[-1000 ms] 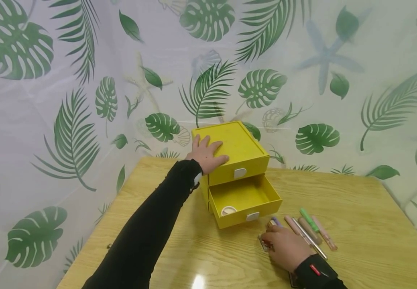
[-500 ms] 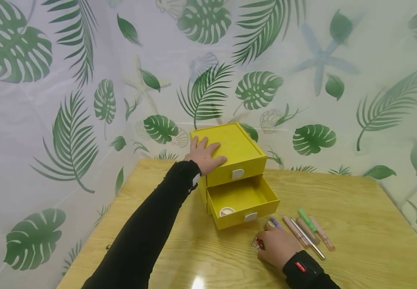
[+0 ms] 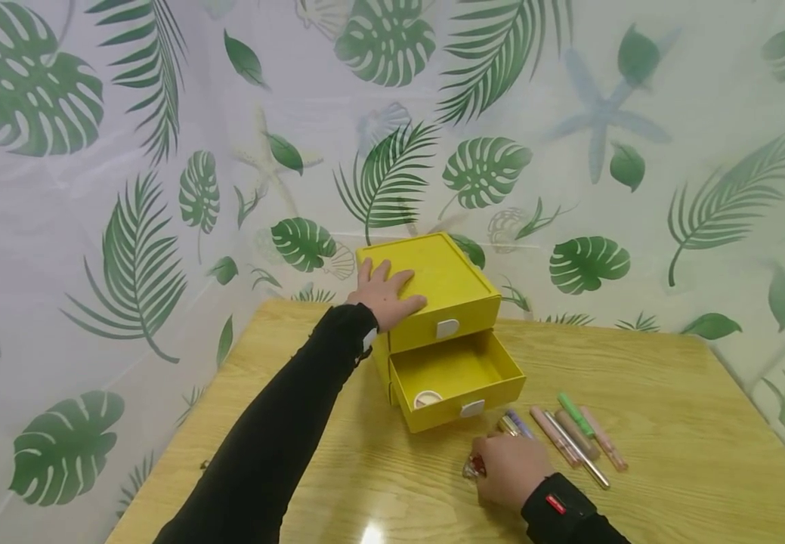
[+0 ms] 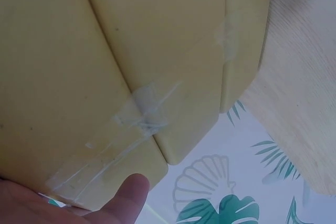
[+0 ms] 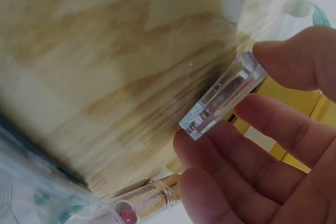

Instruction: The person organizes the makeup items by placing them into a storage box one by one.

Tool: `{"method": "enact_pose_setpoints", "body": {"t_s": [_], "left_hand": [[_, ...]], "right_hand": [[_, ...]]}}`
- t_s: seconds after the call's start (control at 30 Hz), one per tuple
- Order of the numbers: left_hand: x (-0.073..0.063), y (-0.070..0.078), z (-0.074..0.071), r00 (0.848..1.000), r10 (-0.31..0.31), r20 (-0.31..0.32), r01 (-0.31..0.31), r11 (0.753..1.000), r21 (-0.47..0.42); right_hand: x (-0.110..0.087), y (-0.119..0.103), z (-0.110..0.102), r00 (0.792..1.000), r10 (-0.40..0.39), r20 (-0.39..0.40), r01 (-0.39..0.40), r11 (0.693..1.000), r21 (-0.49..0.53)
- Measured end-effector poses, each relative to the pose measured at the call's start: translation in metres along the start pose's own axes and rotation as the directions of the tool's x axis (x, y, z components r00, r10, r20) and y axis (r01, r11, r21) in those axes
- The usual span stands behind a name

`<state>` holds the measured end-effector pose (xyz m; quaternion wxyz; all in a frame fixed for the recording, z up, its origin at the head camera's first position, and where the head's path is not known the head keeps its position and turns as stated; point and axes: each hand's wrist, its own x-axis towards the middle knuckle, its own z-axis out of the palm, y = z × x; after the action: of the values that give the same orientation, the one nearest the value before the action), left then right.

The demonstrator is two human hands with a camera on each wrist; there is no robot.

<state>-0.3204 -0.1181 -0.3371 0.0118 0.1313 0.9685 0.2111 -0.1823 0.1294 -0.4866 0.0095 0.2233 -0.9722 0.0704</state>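
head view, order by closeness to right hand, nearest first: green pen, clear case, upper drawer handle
1. Clear case, held in the right hand.
2. Green pen, up and to its right.
3. Upper drawer handle, farther up, to its left.

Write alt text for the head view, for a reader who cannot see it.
A right hand grips a small clear object at a wooden table, before a yellow drawer unit with one open drawer. The left hand rests on the unit's top; slim tubes lie right of the drawer.
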Motion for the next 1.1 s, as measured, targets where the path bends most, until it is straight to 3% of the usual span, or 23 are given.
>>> {"method": "enact_pose_setpoints", "body": {"t_s": [0.33, 0.5, 0.7, 1.1], "left_hand": [[0.000, -0.001, 0.001, 1.000, -0.012, 0.004, 0.012, 1.000, 0.000], [0.000, -0.001, 0.001, 1.000, -0.018, 0.009, 0.018, 1.000, 0.003], [0.003, 0.000, 0.001, 1.000, -0.021, 0.002, 0.021, 1.000, 0.009], [0.002, 0.000, 0.002, 1.000, -0.029, 0.001, 0.029, 1.000, 0.007]], "right_hand": [[-0.002, 0.003, -0.003, 0.995, -0.084, 0.058, 0.072, 0.982, 0.176], [-0.004, 0.001, -0.015, 0.981, -0.190, 0.029, 0.173, 0.937, 0.303], [-0.003, -0.003, -0.049, 0.964, -0.266, -0.005, 0.244, 0.879, 0.409], [-0.003, -0.005, -0.093, 0.976, -0.183, -0.117, 0.214, 0.897, 0.386]]}}
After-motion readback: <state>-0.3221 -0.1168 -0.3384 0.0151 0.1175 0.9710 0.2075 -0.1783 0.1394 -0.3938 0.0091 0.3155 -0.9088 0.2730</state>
